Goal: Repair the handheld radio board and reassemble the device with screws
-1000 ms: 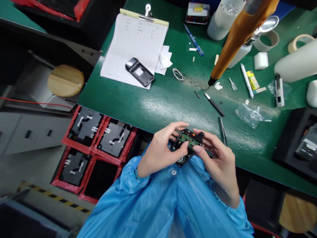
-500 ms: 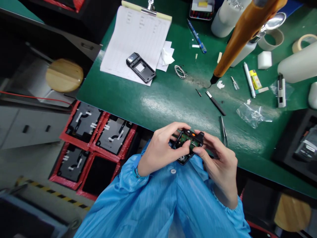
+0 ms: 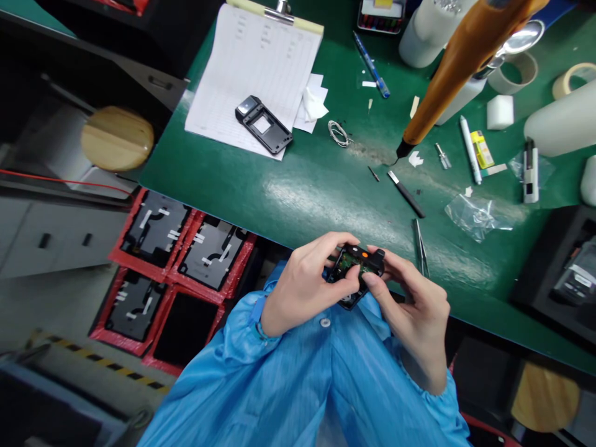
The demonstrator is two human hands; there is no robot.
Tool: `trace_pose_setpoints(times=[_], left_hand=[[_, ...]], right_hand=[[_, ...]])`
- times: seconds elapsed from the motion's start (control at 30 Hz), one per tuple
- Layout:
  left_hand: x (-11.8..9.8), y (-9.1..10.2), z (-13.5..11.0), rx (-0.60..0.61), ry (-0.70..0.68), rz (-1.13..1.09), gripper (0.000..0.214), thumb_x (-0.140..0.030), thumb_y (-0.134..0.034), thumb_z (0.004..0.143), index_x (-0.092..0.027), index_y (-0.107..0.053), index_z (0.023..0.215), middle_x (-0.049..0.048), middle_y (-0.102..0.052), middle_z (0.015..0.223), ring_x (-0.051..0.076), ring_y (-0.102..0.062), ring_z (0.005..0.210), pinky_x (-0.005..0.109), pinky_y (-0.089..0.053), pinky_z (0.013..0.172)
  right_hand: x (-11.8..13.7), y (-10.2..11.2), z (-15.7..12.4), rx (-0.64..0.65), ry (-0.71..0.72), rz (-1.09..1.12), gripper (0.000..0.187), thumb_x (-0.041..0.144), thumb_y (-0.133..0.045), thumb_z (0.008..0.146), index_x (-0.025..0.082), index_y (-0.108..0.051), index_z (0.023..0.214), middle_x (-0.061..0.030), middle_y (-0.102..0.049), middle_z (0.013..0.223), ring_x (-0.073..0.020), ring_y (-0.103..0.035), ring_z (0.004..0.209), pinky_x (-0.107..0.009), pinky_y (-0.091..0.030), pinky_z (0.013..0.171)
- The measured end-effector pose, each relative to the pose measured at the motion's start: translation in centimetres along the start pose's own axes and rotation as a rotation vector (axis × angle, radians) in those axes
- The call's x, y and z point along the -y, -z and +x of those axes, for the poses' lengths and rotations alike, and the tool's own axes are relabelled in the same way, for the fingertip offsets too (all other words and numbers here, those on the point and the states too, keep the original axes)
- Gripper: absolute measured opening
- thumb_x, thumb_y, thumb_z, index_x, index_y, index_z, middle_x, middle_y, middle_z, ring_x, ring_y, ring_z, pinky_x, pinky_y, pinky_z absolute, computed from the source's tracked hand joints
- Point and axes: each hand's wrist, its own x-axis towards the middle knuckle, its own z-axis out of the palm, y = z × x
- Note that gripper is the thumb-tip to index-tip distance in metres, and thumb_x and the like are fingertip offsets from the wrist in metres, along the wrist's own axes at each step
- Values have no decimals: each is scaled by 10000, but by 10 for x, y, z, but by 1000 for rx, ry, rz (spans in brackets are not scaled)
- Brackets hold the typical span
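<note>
"Were the fingers apart or together?"

"Clamped on a black handheld device. The left hand curled round its left side, thumb over the green circuit board, while the right hand gripped the right edge"

"And farther out on the left?"

"A round, smooth wooden stool top, then trays in glossy, wrinkled red film, some holding flat grey panels with black and white strips"

"What lay on the shiny green table?"

"Thin paper sheets in a clipboard, with a hard black casing lying aslant on them, a rectangular opening in its middle. Next came a loose coil of silvery wire"

"Where was the device, and which way did it point?"

"In both hands, in front of the blue coat, by the table's near edge. Its long axis slanted from near left to far right; the end with the orange button and black stub pointed away from the body"

"And to the right?"

"A slim black-handled tool, slender metal tweezers, a thick, tilted orange tool and a crumpled clear plastic bag"
</note>
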Motion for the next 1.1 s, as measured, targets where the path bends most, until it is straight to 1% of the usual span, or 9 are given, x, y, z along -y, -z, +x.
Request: trace_pose_setpoints(times=[0.07, 0.13, 0.23, 0.33, 0.43, 0.57, 0.7, 0.9, 1.1], left_hand=[[-2, 1, 0, 4, 12, -14, 318, -104, -771, 992, -206, -731, 1291, 16, -875, 1157, 119, -873, 952, 148, -719, 811], [-4, 1, -1, 0, 34, -17, 298, -105, -773, 996, -206, -735, 1274, 10, -873, 1149, 108, -864, 927, 137, -712, 800], [-7, 0, -1, -11, 55, -18, 271, -104, -766, 1002, -204, -736, 1252, 8, -870, 1141, 101, -858, 916, 129, -707, 799], [-8, -2, -1, -12, 49, -24, 269, -90, -758, 1004, -208, -734, 1245, 4, -871, 1137, 98, -861, 923, 127, -709, 804], [-8, -5, -2, -29, 53, -12, 249, -102, -767, 1010, -204, -737, 1236, 7, -867, 1127, 102, -864, 933, 125, -709, 805], [-7, -7, -2, -38, 74, -19, 230, -119, -781, 1013, -204, -748, 1224, 4, -864, 1110, 97, -857, 896, 118, -703, 780], [-7, -8, -1, -33, 99, -47, 229, -115, -794, 998, -202, -755, 1206, 1, -867, 1100, 89, -847, 861, 110, -694, 753], [-6, -8, -1, -33, 109, -70, 235, -97, -796, 978, -200, -760, 1186, -15, -861, 1076, 65, -831, 844, 70, -660, 738], [-4, -7, -1, -33, 116, -63, 241, -102, -797, 973, -209, -763, 1187, -15, -861, 1065, 77, -829, 840, 91, -667, 729]], right_hand=[[1, -2, 1, -17, 11, -21, 336, 301, -854, 1060, 270, -849, 1394, -40, -909, 1154, -146, -774, 735, -292, -718, 723], [1, -5, 1, -35, 27, -24, 318, 264, -846, 1054, 249, -839, 1372, -38, -902, 1143, -132, -771, 748, -261, -698, 705], [1, -10, 1, -53, 44, -22, 299, 199, -830, 1045, 249, -818, 1339, -17, -892, 1140, -116, -789, 801, -221, -680, 722], [1, -12, 2, -55, 31, -35, 294, 166, -815, 1036, 259, -802, 1315, -3, -887, 1134, -111, -793, 804, -214, -671, 723], [1, -15, 3, -71, 33, -57, 265, 177, -801, 1035, 257, -790, 1288, 2, -885, 1111, -112, -795, 792, -214, -658, 705], [0, -18, 4, -90, 35, -67, 239, 185, -782, 1034, 249, -782, 1265, -2, -887, 1109, -116, -798, 793, -220, -647, 692], [-1, -21, 4, -91, 0, -27, 225, 193, -774, 1030, 246, -782, 1249, -9, -882, 1106, -133, -815, 832, -233, -641, 694], [0, -22, 5, -83, -77, 25, 193, 216, -771, 1010, 247, -786, 1200, -10, -867, 1071, -143, -800, 827, -247, -610, 675], [0, -22, 7, -92, -86, 63, 190, 210, -780, 1006, 262, -797, 1188, 11, -872, 1054, -133, -803, 830, -237, -619, 698]])
